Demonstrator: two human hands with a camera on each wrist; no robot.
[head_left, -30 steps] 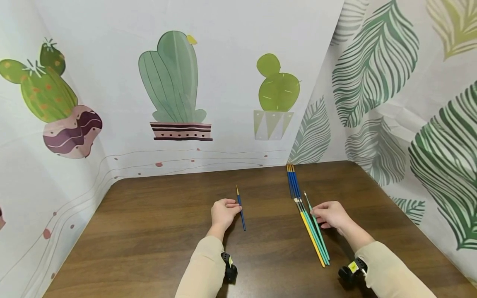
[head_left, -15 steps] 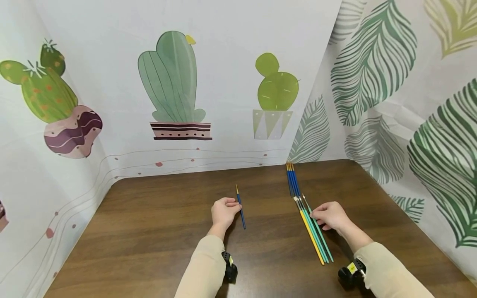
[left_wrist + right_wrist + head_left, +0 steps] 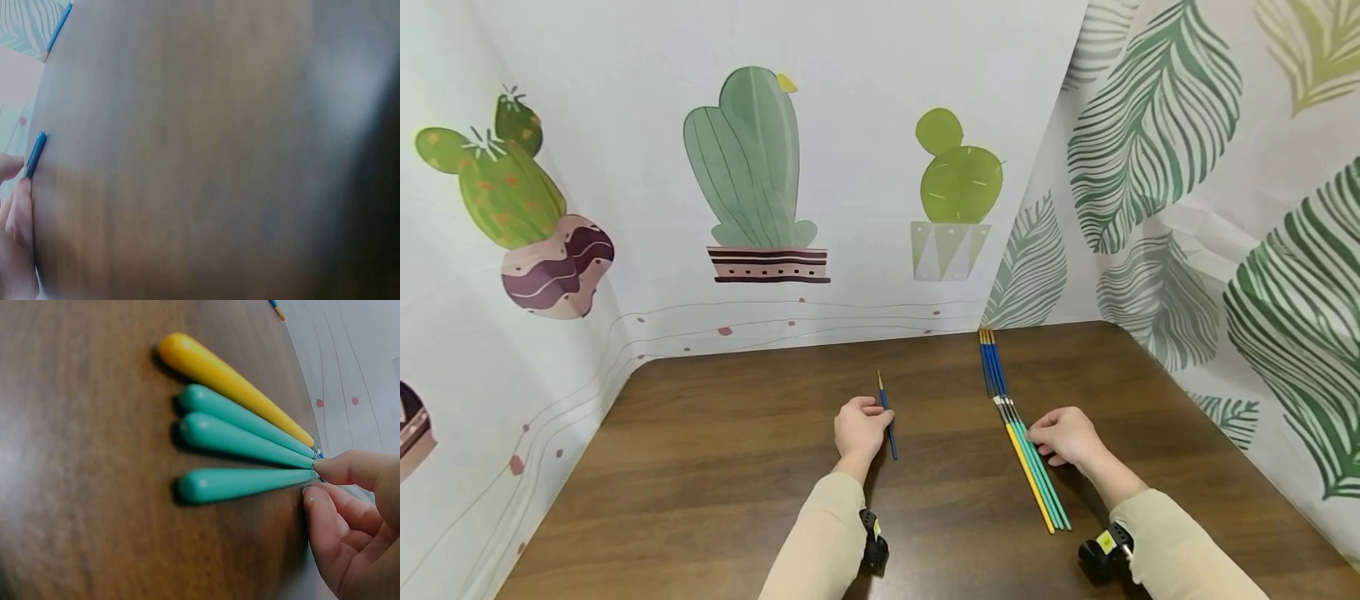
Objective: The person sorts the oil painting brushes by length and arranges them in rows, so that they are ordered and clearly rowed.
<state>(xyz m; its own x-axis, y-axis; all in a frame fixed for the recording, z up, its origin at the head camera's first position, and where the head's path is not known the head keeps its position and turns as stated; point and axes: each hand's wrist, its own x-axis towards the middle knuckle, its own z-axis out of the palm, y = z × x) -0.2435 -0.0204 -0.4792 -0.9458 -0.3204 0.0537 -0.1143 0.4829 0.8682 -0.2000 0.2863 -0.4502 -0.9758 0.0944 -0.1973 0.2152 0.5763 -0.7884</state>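
My left hand [image 3: 859, 427] pinches a slim blue paintbrush [image 3: 892, 442] near the middle of the table, its bristles pointing away from me. In the left wrist view the blue handle end [image 3: 37, 153] shows between thumb and fingers. My right hand [image 3: 1066, 433] pinches the outermost green paintbrush [image 3: 244, 484] at its upper part. Two more green paintbrushes [image 3: 244, 442] lie alongside, with a yellow paintbrush [image 3: 1028, 473] at their left. Beyond their tips lies a row of several blue paintbrushes [image 3: 992, 368], bristles toward the wall. The held green brush's bristle tip is too small to make out.
The brown wooden table [image 3: 737, 458] meets a white cloth backdrop [image 3: 857, 167] printed with cacti and leaves. Both wrists wear a small black camera [image 3: 874, 546] over beige sleeves.
The green brush in my right hand has moved in line beside the other green brushes, its tip now level with theirs. My left hand has barely shifted, still pinching the blue paintbrush.
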